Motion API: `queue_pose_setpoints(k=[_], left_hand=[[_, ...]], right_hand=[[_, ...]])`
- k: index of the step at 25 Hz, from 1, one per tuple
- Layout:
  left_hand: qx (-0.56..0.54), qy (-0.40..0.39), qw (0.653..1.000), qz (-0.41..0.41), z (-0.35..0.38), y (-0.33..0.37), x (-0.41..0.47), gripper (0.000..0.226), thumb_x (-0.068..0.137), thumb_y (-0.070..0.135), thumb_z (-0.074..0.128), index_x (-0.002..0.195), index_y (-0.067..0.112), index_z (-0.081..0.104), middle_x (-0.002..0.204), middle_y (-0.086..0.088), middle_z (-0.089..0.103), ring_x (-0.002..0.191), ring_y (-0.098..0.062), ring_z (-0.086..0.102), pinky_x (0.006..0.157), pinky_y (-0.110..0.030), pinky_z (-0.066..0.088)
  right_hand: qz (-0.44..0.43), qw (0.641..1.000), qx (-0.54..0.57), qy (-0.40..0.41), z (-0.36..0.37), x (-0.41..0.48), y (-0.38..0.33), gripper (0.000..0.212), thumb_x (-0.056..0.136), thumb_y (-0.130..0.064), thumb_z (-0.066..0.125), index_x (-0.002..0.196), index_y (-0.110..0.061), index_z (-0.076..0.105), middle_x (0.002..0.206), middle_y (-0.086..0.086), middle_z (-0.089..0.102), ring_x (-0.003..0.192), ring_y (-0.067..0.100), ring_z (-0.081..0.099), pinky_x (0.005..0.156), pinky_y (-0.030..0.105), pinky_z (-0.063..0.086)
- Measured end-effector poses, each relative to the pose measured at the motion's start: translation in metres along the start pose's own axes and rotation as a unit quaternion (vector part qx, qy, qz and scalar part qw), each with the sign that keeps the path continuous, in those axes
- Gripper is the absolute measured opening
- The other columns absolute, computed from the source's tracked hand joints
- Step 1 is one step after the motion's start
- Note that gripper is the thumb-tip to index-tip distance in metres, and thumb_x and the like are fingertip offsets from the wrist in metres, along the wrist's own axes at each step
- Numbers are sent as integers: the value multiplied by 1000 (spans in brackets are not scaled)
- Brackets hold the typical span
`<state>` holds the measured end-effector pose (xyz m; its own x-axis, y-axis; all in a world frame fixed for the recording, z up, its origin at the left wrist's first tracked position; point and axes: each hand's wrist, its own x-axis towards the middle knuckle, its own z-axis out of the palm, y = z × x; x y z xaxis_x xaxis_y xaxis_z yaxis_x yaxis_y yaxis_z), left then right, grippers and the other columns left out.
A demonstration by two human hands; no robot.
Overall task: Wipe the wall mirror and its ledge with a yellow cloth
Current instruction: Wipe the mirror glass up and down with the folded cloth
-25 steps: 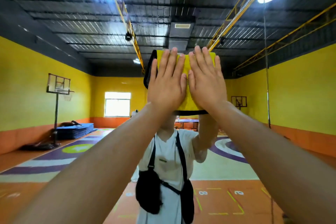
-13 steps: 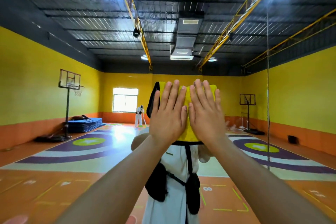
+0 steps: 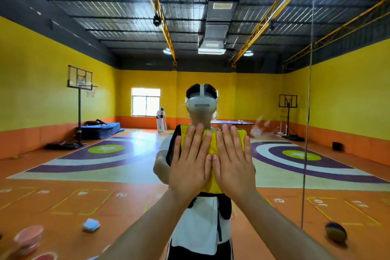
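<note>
Gym reflected across the wall mirror (image 3: 274, 95), mid-wipe on the glass.
Left hand (image 3: 191, 164) and right hand (image 3: 233, 164) flat, fingers straight, pressing yellow cloth (image 3: 213, 183) to the glass at centre; probably sweeping lower next, toward a ledge not in view. Blurry pink bowl (image 3: 28, 236), dark ball (image 3: 336, 233) low down, panel seam (image 3: 309, 112) off right, nothing blocking.
</note>
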<state>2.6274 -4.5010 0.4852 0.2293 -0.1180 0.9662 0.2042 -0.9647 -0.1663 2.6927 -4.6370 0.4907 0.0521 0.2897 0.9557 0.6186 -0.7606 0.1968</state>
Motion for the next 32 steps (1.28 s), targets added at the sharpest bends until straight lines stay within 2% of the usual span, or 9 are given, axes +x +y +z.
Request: queue_pose_setpoints(k=[2,10,16,20,27,32], left_hand=[[-3,-8,1000,6,3,3,-20,57,109,37,29,161,14,30,170,-9,21,157,-29,19,126,-54,19],[-17,-37,999,-1,23,23,-110,57,108,35,34,160,12,32,168,-12,25,156,-33,22,124,-58,20],[-19,-73,997,6,40,41,-208,61,108,36,31,164,15,18,172,-11,12,158,-33,15,126,-57,12],[-39,-111,993,8,46,47,-283,64,108,38,29,165,16,12,173,-9,6,159,-32,10,126,-57,8],[-71,-179,981,21,58,61,-435,70,104,39,30,165,14,7,173,-11,1,159,-32,2,126,-58,1],[-71,-219,973,17,68,81,-555,86,95,42,46,165,11,5,172,-13,-1,159,-34,1,126,-60,1]], right_hand=[[-3,1000,-8,0,4,-21,-3,62,107,-36,30,162,-8,22,171,13,14,158,30,14,128,52,6],[-19,999,47,-17,22,-111,-14,62,106,-34,37,160,-6,27,169,14,19,157,31,17,125,57,16],[-37,994,97,-38,40,-208,-29,69,100,-35,44,160,-6,25,169,15,18,157,32,16,127,56,8],[-44,988,118,-87,51,-284,-46,82,93,-39,48,163,-7,17,171,13,9,158,30,11,127,55,3],[-85,982,90,-140,80,-434,-81,100,85,-44,67,162,-6,16,171,13,11,158,29,10,128,54,5],[-98,978,54,-177,95,-546,-112,86,96,-43,54,162,-5,14,171,13,6,159,29,5,128,55,2]])
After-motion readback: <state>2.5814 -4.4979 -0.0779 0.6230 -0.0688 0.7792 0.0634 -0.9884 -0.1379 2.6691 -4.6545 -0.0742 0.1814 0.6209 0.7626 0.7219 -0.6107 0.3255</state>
